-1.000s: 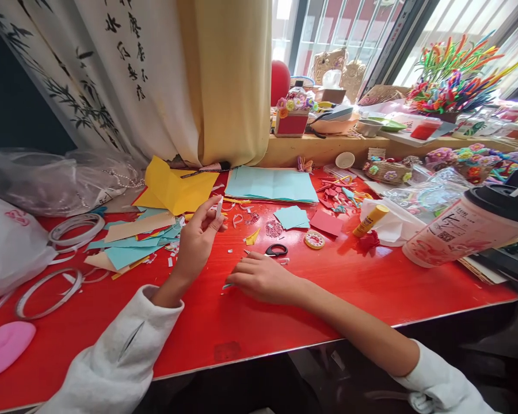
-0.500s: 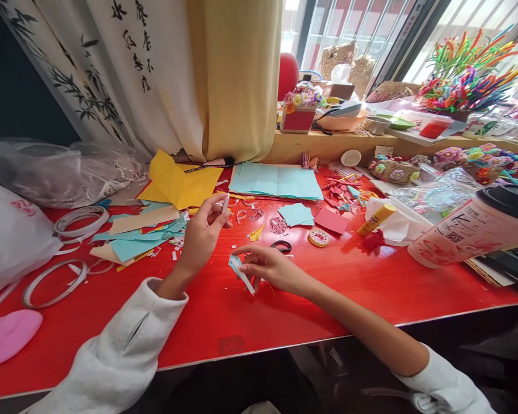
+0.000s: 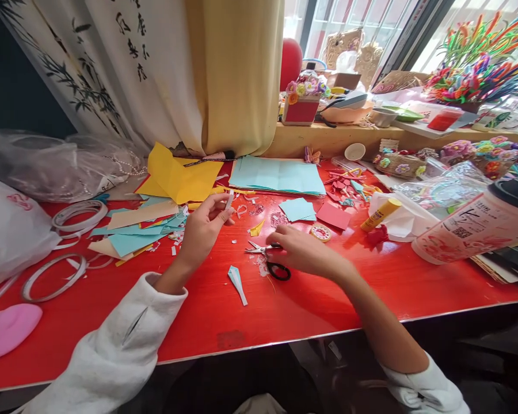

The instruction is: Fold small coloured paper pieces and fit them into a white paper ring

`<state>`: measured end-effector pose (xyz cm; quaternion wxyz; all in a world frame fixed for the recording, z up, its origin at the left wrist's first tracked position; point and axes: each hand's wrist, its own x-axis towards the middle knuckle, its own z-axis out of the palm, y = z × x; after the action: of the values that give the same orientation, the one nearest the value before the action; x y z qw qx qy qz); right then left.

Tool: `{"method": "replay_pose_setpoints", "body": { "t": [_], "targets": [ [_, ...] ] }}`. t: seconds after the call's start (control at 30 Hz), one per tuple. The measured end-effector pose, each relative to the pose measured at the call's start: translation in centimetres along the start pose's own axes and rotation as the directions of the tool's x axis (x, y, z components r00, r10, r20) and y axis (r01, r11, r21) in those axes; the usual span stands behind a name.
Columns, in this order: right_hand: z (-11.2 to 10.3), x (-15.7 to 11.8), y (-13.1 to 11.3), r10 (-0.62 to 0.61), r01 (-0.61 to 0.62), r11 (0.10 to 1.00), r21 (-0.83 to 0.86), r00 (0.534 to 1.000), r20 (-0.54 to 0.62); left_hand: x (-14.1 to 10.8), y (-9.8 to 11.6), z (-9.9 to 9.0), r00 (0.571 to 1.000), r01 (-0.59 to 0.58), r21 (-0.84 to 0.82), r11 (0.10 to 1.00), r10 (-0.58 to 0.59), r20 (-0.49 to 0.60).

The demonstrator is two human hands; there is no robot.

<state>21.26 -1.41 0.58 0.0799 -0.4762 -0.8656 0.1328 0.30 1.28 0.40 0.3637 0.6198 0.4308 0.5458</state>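
My left hand [image 3: 204,230] pinches a small white strip [image 3: 229,199] between thumb and fingertips, raised above the table. My right hand [image 3: 304,247] has its fingers closed at the black handles of a pair of scissors [image 3: 278,270]. The blades point left and stand slightly apart. One handle loop shows below my fingers; the other is mostly hidden under them. In front of the scissors, a folded light-blue and white paper piece [image 3: 237,284] lies on the red tabletop. Tiny white scraps [image 3: 259,264] are scattered just under the blades.
Light-blue squares [image 3: 297,209], a red paper square [image 3: 334,215] and a tape roll [image 3: 320,232] lie beyond my right hand. A yellow glue stick [image 3: 380,214] and large cup [image 3: 470,227] stand right. Paper offcuts [image 3: 142,236] and white tape rings [image 3: 78,217] lie left.
My right hand has let go of the folded blue and white paper, which now lies on the table. It has moved right and taken hold of the scissors. My left hand still holds the white strip.
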Motion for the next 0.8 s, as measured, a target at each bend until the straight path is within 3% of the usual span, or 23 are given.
{"method": "replay_pose_setpoints", "body": {
  "t": [0.07,0.13,0.4,0.5,0.57,0.63,0.7,0.8],
  "targets": [
    [-1.4,-0.7,1.3,-0.047,0.042,0.999,0.035,0.983,0.18,0.0,-0.1,0.0,1.0,0.001,0.019,1.0,-0.001,0.017],
    [-2.1,-1.0,1.8,-0.034,0.018,0.998,0.065,0.965,0.26,-0.1,-0.2,0.1,0.999,0.001,0.042,0.999,-0.003,0.038],
    [-0.5,0.3,1.4,0.013,-0.017,1.0,0.023,0.986,0.166,0.0,-0.4,-0.1,0.999,0.001,0.046,0.999,-0.003,0.045],
    [-0.4,0.7,1.3,0.023,-0.058,0.964,0.26,0.99,0.136,0.3,-0.4,-0.2,0.999,0.018,-0.018,1.0,-0.017,0.043],
    [-0.5,0.8,0.9,-0.004,-0.065,0.829,0.555,0.993,0.121,0.5,-0.3,-0.4,0.999,0.023,-0.052,0.998,-0.021,0.029],
    [-0.7,0.9,0.3,-0.017,-0.03,0.606,0.795,0.999,0.051,0.6,-0.2,-0.6,1.0,0.014,-0.073,0.997,-0.014,0.004],
    [-0.6,0.9,-0.3,0.002,0.025,0.411,0.911,1.0,-0.028,0.7,-0.1,-0.8,1.0,0.01,-0.093,0.996,-0.012,-0.021],
    [-0.1,1.1,-0.7,-0.006,0.037,0.226,0.974,0.999,-0.037,0.7,-0.2,-0.9,0.999,0.027,-0.129,0.991,-0.032,-0.042]
  ]
}}
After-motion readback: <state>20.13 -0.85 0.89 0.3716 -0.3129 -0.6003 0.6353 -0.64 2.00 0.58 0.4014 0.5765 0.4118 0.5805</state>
